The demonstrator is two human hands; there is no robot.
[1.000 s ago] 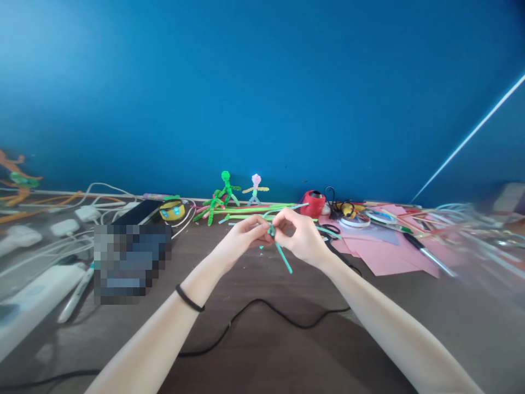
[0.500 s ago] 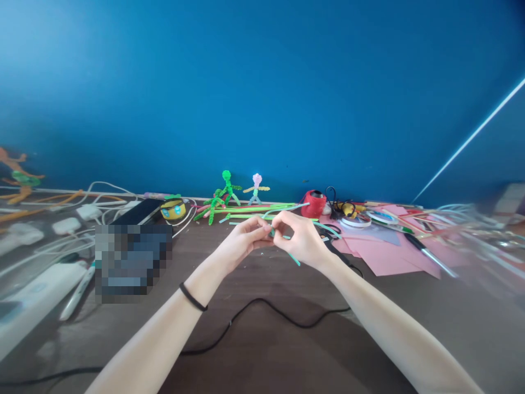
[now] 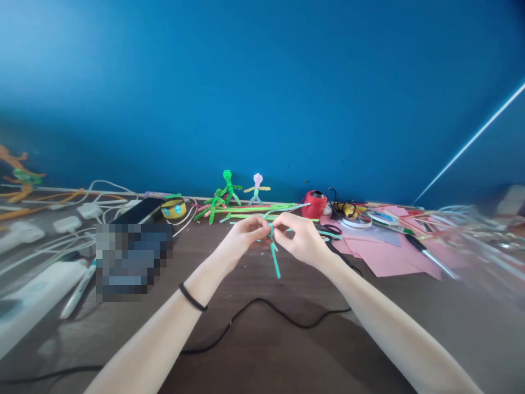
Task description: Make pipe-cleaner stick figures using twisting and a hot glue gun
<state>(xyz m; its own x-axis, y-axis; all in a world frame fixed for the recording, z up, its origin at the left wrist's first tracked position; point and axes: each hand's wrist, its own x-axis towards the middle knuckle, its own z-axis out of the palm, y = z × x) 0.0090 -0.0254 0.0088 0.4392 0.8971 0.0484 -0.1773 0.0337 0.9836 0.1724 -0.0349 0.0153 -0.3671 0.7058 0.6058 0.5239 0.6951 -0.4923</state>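
Between my fingertips, above the dark wooden table, is a teal pipe cleaner with a bunched or twisted upper part. Its straight tail hangs down toward me. My left hand pinches the upper part from the left, thumb against forefinger. From the right, my right hand pinches the same piece, its fingers curled. The fingers partly hide the twisted portion. Behind my hands lie loose green pipe cleaners. A green pipe-cleaner figure and a pink-headed one stand near the wall.
Pink paper sheets, scissors, a marker-like pen and a red object lie to the right. On the left are white cables and chargers, a white power strip and a yellow round item. A black cord crosses the front.
The teal tail has swung from pointing down-right to hanging almost straight down, and more of it shows below my fingers. Both hands stay in nearly the same place, still pinching.
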